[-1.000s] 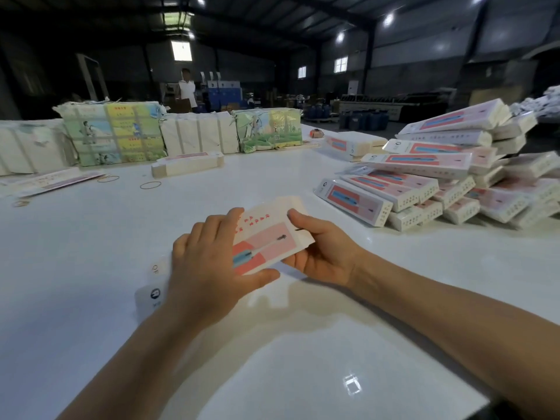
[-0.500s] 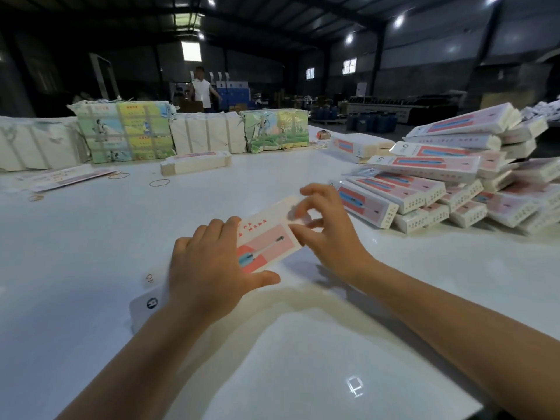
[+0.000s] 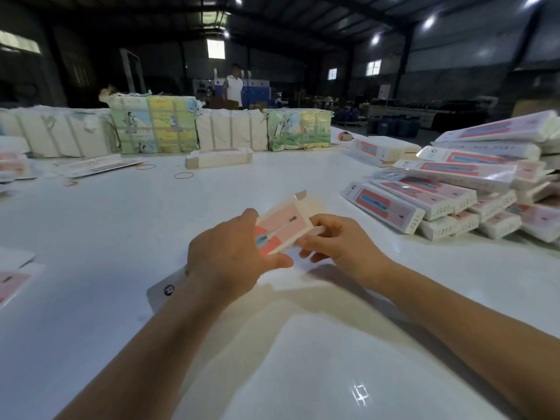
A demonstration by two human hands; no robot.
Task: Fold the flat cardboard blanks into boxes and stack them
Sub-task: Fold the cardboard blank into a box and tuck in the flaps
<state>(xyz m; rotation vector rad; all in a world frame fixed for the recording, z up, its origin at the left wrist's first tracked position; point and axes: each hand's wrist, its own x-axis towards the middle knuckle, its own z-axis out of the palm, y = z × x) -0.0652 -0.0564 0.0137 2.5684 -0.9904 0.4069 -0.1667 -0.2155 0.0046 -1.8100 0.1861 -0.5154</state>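
Both hands hold one long white cardboard blank with a pink and red print, lifted slightly over the white table. My left hand grips its middle from above, thumb under the near edge. My right hand pinches its far right end, where a small flap sticks up. The blank's near left end shows past my left wrist. A heap of folded boxes lies at the right.
Wrapped bundles of blanks line the table's far edge, with one folded box and rubber bands before them. More flat blanks lie at the left edge. A person stands far behind the table.
The right hand has come down from the blank's top edge to pinch its right end. The blank has swung more upright, and the view has shifted left.
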